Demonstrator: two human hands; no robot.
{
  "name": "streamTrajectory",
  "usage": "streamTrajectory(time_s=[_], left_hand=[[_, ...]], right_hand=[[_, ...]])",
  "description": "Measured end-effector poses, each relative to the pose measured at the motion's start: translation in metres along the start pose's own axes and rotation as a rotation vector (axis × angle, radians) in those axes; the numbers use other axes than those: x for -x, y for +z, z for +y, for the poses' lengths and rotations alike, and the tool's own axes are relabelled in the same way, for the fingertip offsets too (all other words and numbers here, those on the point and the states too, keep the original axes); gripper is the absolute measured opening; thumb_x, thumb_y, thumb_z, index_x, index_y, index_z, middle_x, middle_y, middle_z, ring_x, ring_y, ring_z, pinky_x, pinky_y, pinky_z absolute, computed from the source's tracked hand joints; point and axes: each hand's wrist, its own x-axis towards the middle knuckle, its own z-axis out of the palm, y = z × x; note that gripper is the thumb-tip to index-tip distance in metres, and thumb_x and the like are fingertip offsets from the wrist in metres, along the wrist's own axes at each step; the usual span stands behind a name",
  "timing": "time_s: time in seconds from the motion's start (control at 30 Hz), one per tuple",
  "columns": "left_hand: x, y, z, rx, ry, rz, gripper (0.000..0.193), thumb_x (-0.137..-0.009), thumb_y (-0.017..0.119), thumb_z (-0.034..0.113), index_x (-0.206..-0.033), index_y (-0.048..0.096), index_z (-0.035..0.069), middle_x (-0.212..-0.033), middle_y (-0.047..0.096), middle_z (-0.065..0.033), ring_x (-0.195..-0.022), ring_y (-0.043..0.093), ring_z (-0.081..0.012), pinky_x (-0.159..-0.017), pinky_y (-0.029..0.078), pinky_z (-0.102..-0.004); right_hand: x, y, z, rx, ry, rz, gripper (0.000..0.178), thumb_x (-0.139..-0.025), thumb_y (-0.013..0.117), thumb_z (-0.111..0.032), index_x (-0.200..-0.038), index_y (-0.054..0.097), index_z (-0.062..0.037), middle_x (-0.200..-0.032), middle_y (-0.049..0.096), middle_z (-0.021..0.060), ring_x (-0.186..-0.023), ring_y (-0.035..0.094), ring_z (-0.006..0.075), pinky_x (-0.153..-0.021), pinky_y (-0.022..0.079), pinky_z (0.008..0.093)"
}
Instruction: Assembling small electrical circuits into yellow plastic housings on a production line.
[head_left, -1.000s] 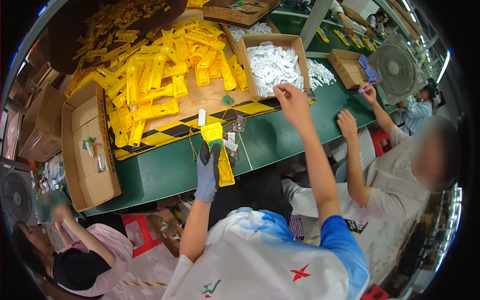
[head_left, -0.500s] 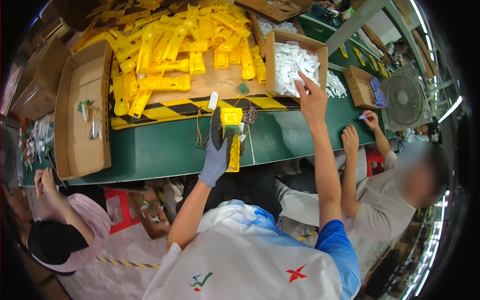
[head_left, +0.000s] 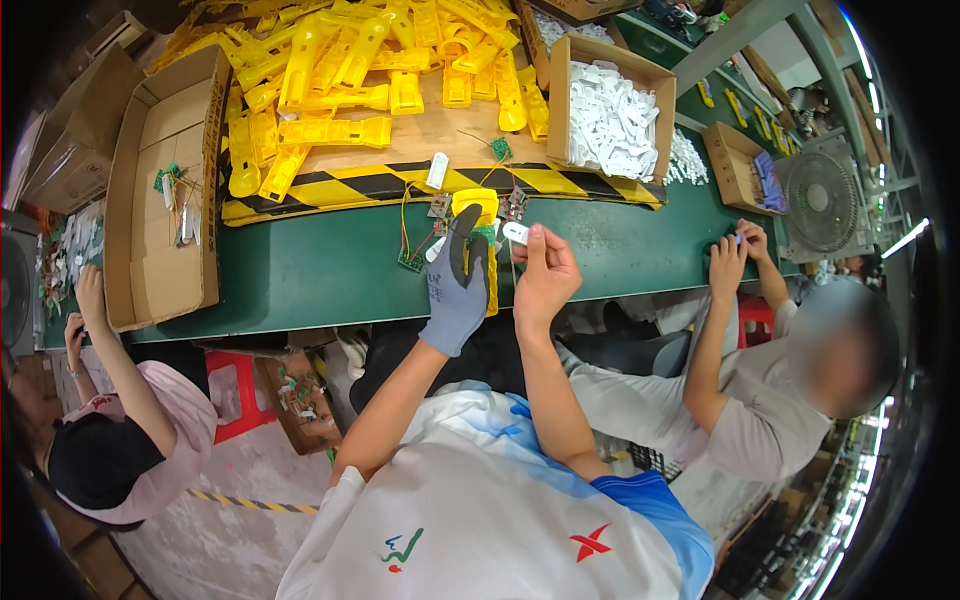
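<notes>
My left hand (head_left: 455,275), in a grey glove with dark fingertips, grips a yellow plastic housing (head_left: 476,203) above the table's front edge. Part of a green circuit board shows in the housing beside the gloved fingers. My bare right hand (head_left: 546,272) pinches a small white plastic piece (head_left: 515,233) just right of the housing, apart from it. Thin red and yellow wires run from the housing area to a green circuit board (head_left: 411,261) on the left and a small green board (head_left: 501,148) behind. Another white piece (head_left: 437,170) lies just beyond the housing.
A heap of yellow housings (head_left: 345,60) covers the board at the back. A cardboard box of white pieces (head_left: 612,118) stands back right. At left is a long cardboard tray (head_left: 140,250) holding wired parts. One person (head_left: 740,390) works at right, another (head_left: 130,430) at left.
My right hand has come from the box of white pieces, moving left and nearer, and now holds a white piece beside the housing. My left hand still holds the housing.
</notes>
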Motion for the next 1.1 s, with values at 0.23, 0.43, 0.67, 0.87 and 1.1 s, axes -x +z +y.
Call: streamTrajectory(time_s=[0.23,0.43,0.67,0.87,1.1], left_hand=[[0.001,0.004,-0.003,-0.071,0.0,0.066,0.038,-0.089,0.059,0.006,-0.127,0.055,0.003,-0.113,0.064,-0.0192,-0.1,0.064,-0.036,-0.083,0.051,-0.0396],[-0.003,0.005,0.003,-0.003,-0.008,0.038,0.029,-0.091,0.057,0.009,-0.12,0.057,0.005,-0.108,0.065,-0.0176,-0.097,0.064,-0.0357,-0.081,0.051,-0.0392],[-0.009,0.003,0.0,0.003,-0.033,-0.047,0.033,-0.088,0.059,0.009,-0.121,0.056,0.004,-0.11,0.063,-0.0188,-0.099,0.063,-0.037,-0.083,0.05,-0.0403],[-0.01,0.004,-0.004,-0.012,-0.019,-0.072,0.034,-0.088,0.058,0.008,-0.122,0.055,0.003,-0.111,0.063,-0.0205,-0.101,0.062,-0.0386,-0.086,0.049,-0.0417],[-0.012,0.005,-0.005,-0.03,-0.035,-0.063,0.034,-0.088,0.058,0.009,-0.121,0.055,0.002,-0.111,0.062,-0.0211,-0.101,0.062,-0.0387,-0.086,0.049,-0.0417]], right_hand=[[0.008,0.003,-0.007,0.054,0.078,-0.262,0.015,-0.092,0.067,-0.006,-0.097,0.068,0.007,-0.087,0.07,0.0051,-0.08,0.064,0.0074,-0.074,0.049,0.0209],[-0.007,-0.018,-0.023,0.155,0.222,-0.446,0.022,-0.092,0.068,-0.009,-0.107,0.069,0.0079,-0.092,0.072,0.0079,-0.08,0.063,0.0066,-0.073,0.049,0.0202],[-0.01,-0.015,-0.02,0.105,0.27,-0.441,0.025,-0.091,0.068,-0.009,-0.11,0.068,0.0076,-0.094,0.072,0.0085,-0.081,0.065,0.0095,-0.075,0.053,0.0231],[-0.005,-0.016,-0.011,0.05,0.261,-0.344,0.026,-0.092,0.068,-0.009,-0.112,0.067,0.0076,-0.097,0.071,0.0098,-0.083,0.066,0.011,-0.077,0.054,0.0247],[-0.008,-0.008,-0.015,0.131,0.235,-0.289,0.025,-0.092,0.068,-0.009,-0.108,0.068,0.009,-0.093,0.072,0.0101,-0.078,0.066,0.0108,-0.072,0.055,0.0239]])
